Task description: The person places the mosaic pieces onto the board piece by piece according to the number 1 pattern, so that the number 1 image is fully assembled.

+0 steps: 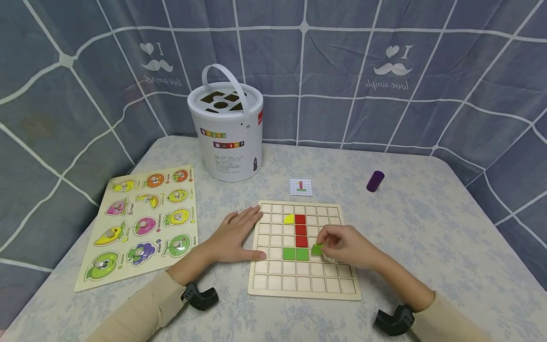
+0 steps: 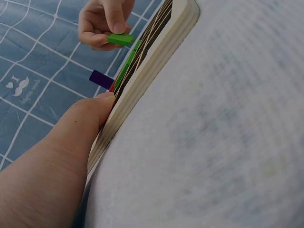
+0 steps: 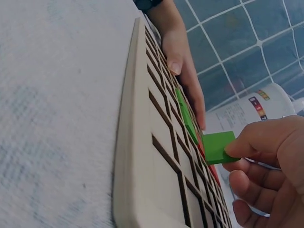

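A wooden grid board (image 1: 273, 281) lies on the table. My right hand (image 1: 347, 246) pinches a green square tile (image 3: 218, 147) between thumb and finger, close over the board just right of two green tiles (image 1: 296, 254) set in one row. Above those, three red tiles (image 1: 301, 230) form a column, with a yellow tile (image 1: 289, 219) that has a slanted side left of the top one. My left hand (image 1: 232, 236) lies with fingers extended along the board's left edge, its thumb (image 2: 102, 102) resting on the rim.
A small pattern card (image 1: 301, 187) lies behind the board, and a purple cylinder (image 1: 375, 181) lies to its right. At the back left stands a white bucket (image 1: 231, 137) with a shape-hole lid. A fruit puzzle board (image 1: 141, 228) covers the table's left side.
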